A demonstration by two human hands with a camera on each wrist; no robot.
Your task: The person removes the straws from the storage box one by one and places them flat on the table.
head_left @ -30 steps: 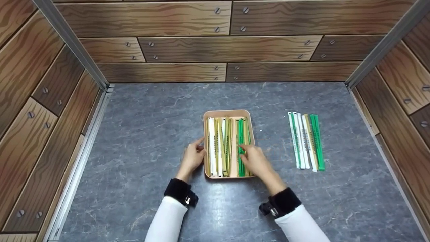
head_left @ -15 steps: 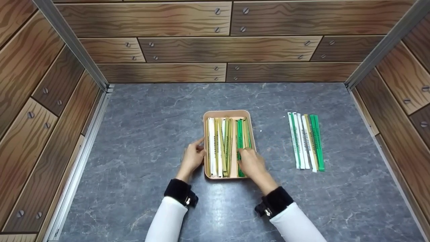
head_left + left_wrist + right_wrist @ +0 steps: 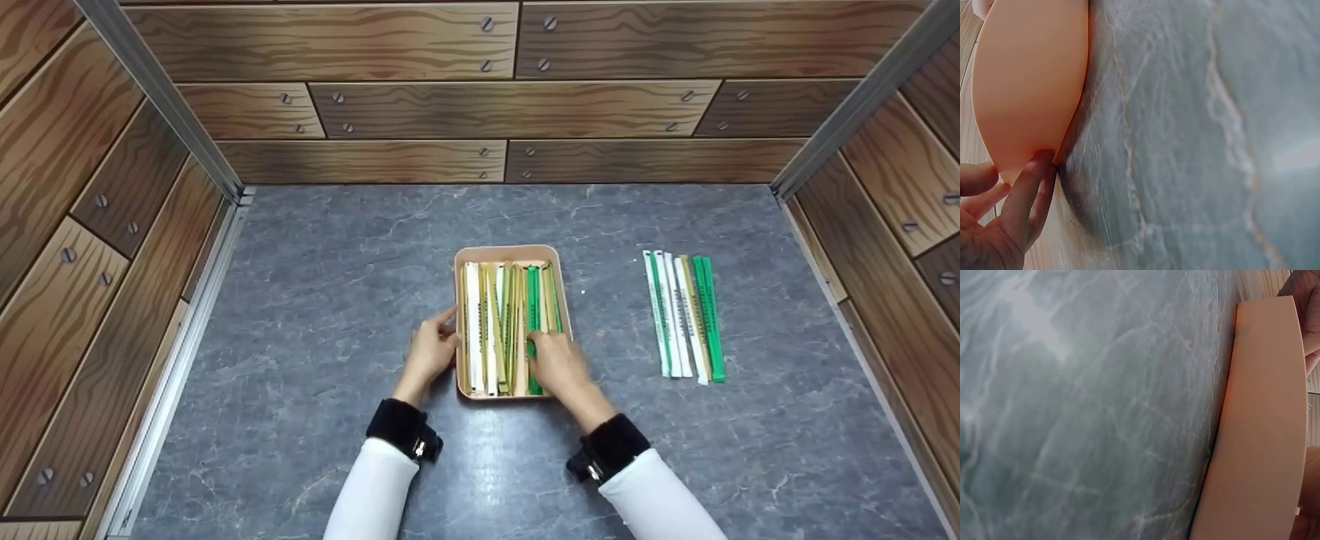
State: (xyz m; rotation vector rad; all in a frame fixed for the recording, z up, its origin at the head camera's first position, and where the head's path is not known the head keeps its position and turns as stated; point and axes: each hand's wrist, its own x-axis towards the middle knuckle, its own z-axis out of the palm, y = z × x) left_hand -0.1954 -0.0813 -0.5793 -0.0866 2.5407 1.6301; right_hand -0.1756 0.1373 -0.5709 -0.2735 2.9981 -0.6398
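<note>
- Nearest: two white sleeves (image 3: 371, 491) with two black wristbands (image 3: 395, 421) reach forward.
- The left hand (image 3: 433, 349) is unclenched, its fingers touching the outer left side of the tray, as they did a second ago.
- The right hand (image 3: 559, 364) has come lower and a little to the left since then. Its fingers bend down into the tray at the green straws (image 3: 533, 296); I cannot tell whether they pinch one. The green strip beside them looks narrower than before.
- One peach-coloured tray (image 3: 504, 253), unmoved, sits at the middle of the gray marbled bench (image 3: 337, 300), between the hands.
- Two groups of straws lie lengthwise in it: white and gold straws (image 3: 473, 322) on the left, green and gold on the right. They overlap too much to count.
- Well apart, to the right of the tray, about seven loose straws (image 3: 682, 315) lie side by side on the bench: four mostly white, one gold, two green. They have stayed put.
- Farthest: a wood-patterned wall (image 3: 420, 112).
</note>
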